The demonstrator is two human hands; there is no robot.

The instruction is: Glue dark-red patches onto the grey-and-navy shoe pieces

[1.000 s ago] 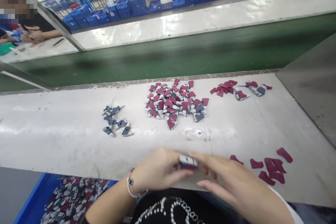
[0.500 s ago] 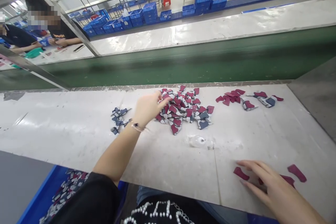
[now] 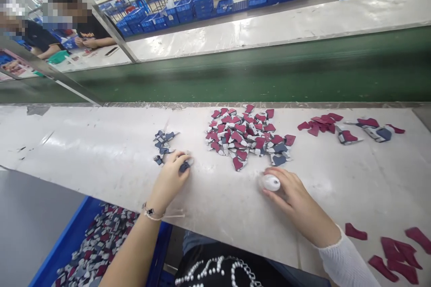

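My left hand (image 3: 173, 174) is closed on a small dark-blue and white piece (image 3: 185, 167), just above the table beside a small cluster of similar blue-grey pieces (image 3: 163, 142). My right hand (image 3: 292, 188) has its thumb and fingers around a small translucent white bottle (image 3: 271, 182) near the middle of the table. Beyond the hands lies a heap of maroon, white and grey pieces (image 3: 240, 132). Flat maroon pieces (image 3: 392, 249) are scattered at the right front, by my right sleeve.
A pile of maroon pieces (image 3: 321, 123) and a few larger parts (image 3: 379, 132) lie at the back right. Below the table's left front edge stands a blue bin (image 3: 72, 224) full of pieces. A metal post (image 3: 116, 31) rises at the left; two people sit beyond.
My left hand has come back from the heap toward me, now with a blue piece. My right hand has left the maroon pieces and taken hold of the bottle.
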